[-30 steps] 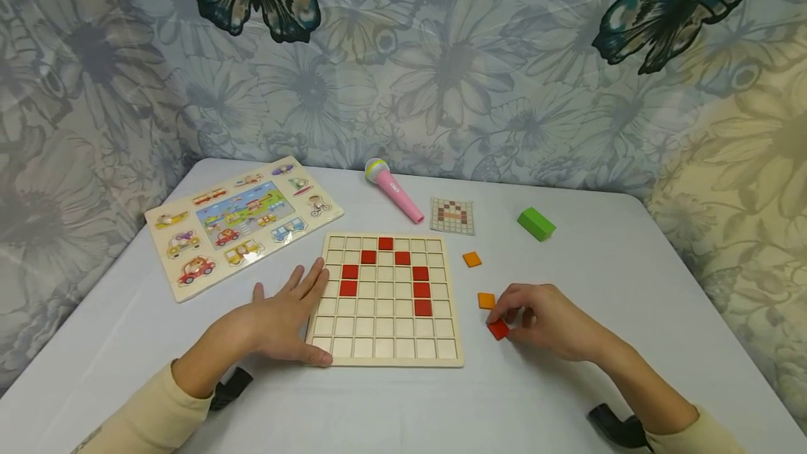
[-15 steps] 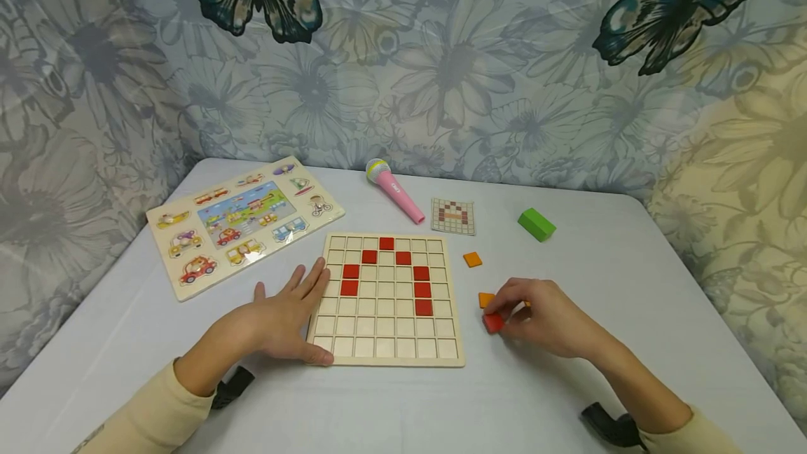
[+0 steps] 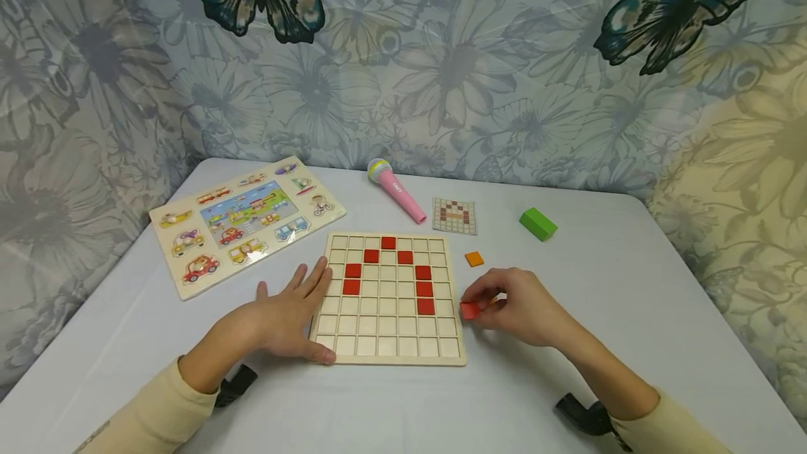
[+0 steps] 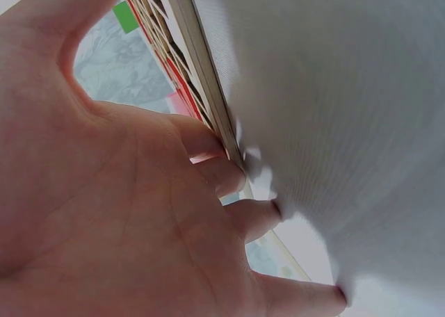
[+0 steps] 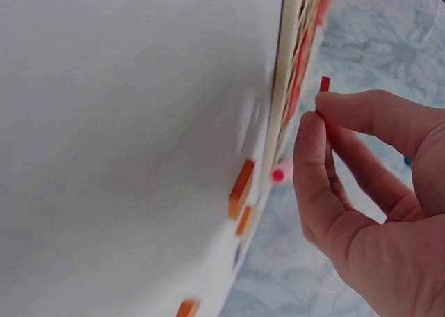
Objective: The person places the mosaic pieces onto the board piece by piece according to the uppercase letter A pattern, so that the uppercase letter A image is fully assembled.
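A wooden grid board (image 3: 384,328) lies on the white table, with several red square tiles set in its cells in an arch shape. My left hand (image 3: 280,321) rests at the board's left edge, fingers spread and straight, thumb on the near left corner. Between thumb and fingertips my right hand (image 3: 520,307) pinches a red tile (image 3: 469,310), held just off the board's right edge. In the right wrist view that tile (image 5: 325,85) shows edge-on, raised above the table. One orange tile (image 3: 474,259) lies right of the board; other orange tiles (image 5: 241,190) appear in the right wrist view.
A pattern card (image 3: 454,216) lies behind the board, near a pink toy microphone (image 3: 400,195). To the right is a green block (image 3: 539,223). A wooden picture puzzle (image 3: 249,226) with vehicles sits at the back left. A patterned cloth backdrop rises behind the table.
My right hand has lifted the red tile and carried it leftward and slightly away from me, up to the board's right edge. My left hand has stayed at the board.
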Available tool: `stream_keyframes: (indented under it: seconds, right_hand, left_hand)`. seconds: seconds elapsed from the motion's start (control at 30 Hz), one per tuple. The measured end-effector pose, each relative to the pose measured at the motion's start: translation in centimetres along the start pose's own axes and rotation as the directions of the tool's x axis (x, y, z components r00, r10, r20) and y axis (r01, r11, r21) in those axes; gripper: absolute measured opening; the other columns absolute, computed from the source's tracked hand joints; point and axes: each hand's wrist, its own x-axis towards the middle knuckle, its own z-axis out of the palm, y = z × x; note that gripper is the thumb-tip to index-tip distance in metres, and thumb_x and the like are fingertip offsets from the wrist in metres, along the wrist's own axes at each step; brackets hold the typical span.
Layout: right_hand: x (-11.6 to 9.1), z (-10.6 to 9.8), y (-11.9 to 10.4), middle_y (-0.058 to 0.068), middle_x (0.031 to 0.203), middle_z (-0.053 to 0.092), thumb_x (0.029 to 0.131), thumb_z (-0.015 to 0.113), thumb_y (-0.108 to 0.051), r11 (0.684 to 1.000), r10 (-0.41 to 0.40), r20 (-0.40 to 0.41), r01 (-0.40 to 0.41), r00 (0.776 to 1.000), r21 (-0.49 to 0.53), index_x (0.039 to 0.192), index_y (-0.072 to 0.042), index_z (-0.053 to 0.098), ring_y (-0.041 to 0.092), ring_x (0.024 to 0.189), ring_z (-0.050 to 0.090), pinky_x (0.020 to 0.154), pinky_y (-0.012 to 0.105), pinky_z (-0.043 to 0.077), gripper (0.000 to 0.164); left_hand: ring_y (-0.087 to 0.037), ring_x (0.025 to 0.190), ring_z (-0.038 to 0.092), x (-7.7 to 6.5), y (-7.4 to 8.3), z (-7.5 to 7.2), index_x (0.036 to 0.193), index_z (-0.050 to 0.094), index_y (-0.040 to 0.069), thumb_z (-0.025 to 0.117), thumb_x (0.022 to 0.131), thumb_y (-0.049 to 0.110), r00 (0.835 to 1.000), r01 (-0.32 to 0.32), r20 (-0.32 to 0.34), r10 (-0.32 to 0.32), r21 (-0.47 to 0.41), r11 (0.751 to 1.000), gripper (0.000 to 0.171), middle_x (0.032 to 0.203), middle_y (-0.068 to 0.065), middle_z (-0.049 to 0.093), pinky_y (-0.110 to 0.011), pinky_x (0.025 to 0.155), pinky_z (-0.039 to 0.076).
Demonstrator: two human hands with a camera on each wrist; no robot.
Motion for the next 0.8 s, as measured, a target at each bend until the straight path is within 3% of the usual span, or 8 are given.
stream_keyframes:
  seconds: [0.8]
  right_hand:
    - [5.9,5.4,-6.9,-0.004,0.081,0.071,0.074,0.082,0.003,0.996,0.007,0.122,-0.018,0.993,0.091,0.09,-0.013,0.079,0.011,0.074,0.063,0.071,0.026,0.054,0.023]
  left_hand:
    - [-0.046,0.161,0.003,0.3,0.0,-0.2,0.167,0.01,0.003,0.082,0.073,0.072,1.0,0.011,0.014,-0.011,-0.008,1.0,0.137,0.177,-0.012,-0.008,-0.093,0.102,0.011]
